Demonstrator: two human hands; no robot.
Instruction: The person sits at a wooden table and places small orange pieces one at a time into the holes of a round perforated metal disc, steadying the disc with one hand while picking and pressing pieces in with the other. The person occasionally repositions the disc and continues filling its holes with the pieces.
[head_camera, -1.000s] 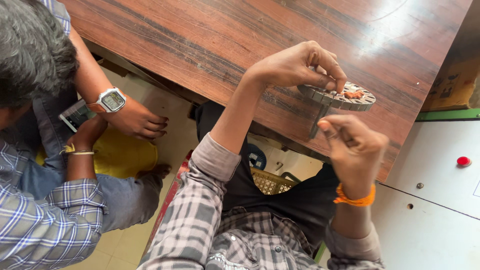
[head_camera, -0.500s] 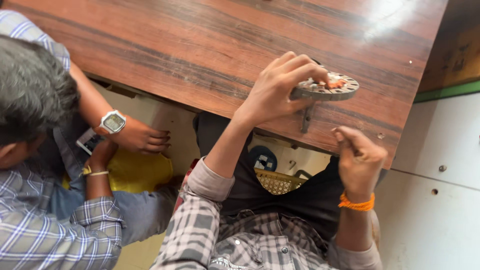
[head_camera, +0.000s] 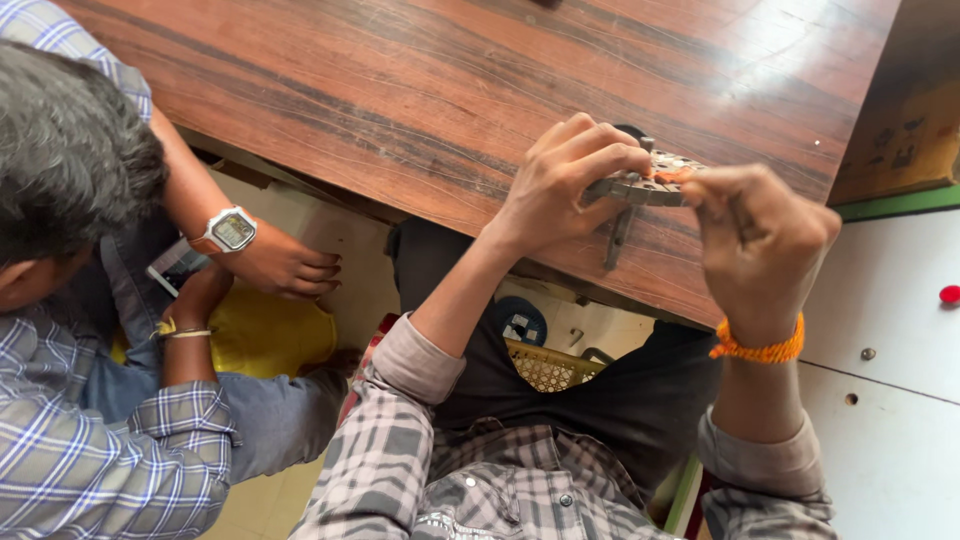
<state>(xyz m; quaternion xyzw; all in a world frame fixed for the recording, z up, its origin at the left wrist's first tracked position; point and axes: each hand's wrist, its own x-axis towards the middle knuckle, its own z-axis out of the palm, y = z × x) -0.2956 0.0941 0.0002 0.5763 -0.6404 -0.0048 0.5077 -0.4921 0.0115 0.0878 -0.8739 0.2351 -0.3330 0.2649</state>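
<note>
My left hand (head_camera: 565, 180) has its grip clamped on the near edge of the round metal disc (head_camera: 645, 185), held flat above the surface (head_camera: 400, 90). My right hand (head_camera: 760, 240), directly right of it, is clenched at the disc's right edge; what it pinches I cannot tell.

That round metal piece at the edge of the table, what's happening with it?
A person in a checked shirt holds a round, perforated grey metal disc at the edge of the brown wooden table. Their left hand grips its near rim, while their right hand, with an orange thread band on the wrist, closes over its other side. Beside them, a second person wearing a silver wristwatch sits with their hands below the table.
</note>
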